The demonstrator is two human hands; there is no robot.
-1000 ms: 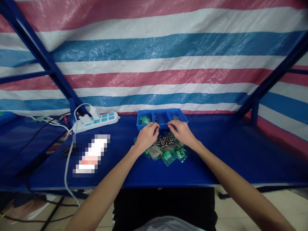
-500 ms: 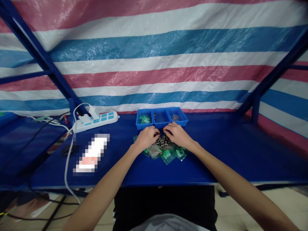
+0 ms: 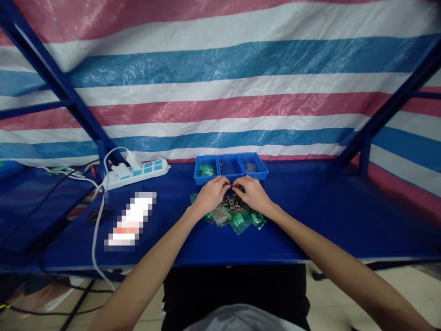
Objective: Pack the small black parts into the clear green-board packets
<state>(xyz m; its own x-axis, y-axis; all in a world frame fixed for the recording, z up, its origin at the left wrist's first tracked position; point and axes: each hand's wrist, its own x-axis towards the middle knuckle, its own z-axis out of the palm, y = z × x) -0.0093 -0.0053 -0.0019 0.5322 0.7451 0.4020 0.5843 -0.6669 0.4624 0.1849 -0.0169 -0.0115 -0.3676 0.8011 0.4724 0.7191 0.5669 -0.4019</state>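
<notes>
My left hand [image 3: 213, 192] and my right hand [image 3: 252, 192] meet fingertip to fingertip over a pile of small metal parts [image 3: 233, 202]. Both are closed in a pinch, and what sits between the fingers is too small to make out. Around the pile's near side lie small clear and green plastic bags [image 3: 240, 222]. Just beyond my hands stand three joined blue bins: the left bin [image 3: 197, 174] holds green bags, the middle bin [image 3: 231, 171] a few small parts at its left side, and the right bin [image 3: 264, 173] small clear items.
A white power strip [image 3: 151, 171] with plugs and a looping white cable [image 3: 94, 241] is at the left of the blue table [image 3: 330, 207]. A blurred-out flat item [image 3: 132, 220] lies in front of it. Blue frame posts and a striped sheet [image 3: 227, 87] stand behind.
My two hands have come closer together, from a small gap to fingertips meeting above the metal parts. The bags and bins stay in place.
</notes>
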